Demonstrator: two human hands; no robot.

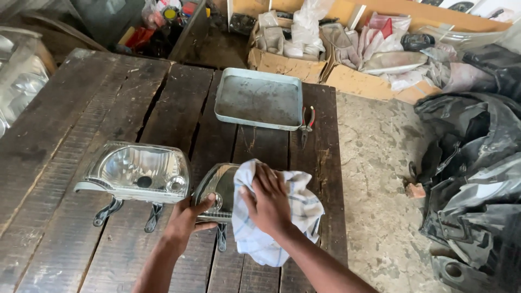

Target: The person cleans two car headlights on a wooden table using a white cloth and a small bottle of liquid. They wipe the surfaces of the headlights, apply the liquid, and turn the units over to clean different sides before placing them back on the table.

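Two headlight units are lying on the dark plank workbench [65, 141]. The nearer headlight [216, 187] is sitting at the bench's front edge, lens up, mostly under a white checked cloth [282, 228]. The right hand [269, 203] is pressing flat on that cloth, palm down and fingers spread, so the load is going through the fabric onto the lens; it is not pinching anything. The left hand [187, 220] is gripping the lamp's near-left corner, thumb over the rim and fingers under, apparently bracing the housing so it is not sliding under the rubbing pressure. Black mounting tabs are poking out below the lamp, over the plank.

The second headlight [135, 172] is resting just beside the left hand, lens up, untouched, its two black brackets pointing toward the person.

Farther back, a shallow pale metal tray [258, 76] is sitting across the planks, empty apart from grime. Red-handled pliers [307, 123] are lying right against its right edge, out of the working zone.

Beyond the bench, cardboard boxes [287, 65] are holding wrapped parts and plastic bags. Black plastic sheeting [472, 163] is piled on the concrete floor [374, 163] at right, with more lamp lenses [19, 81] stacked at far left.
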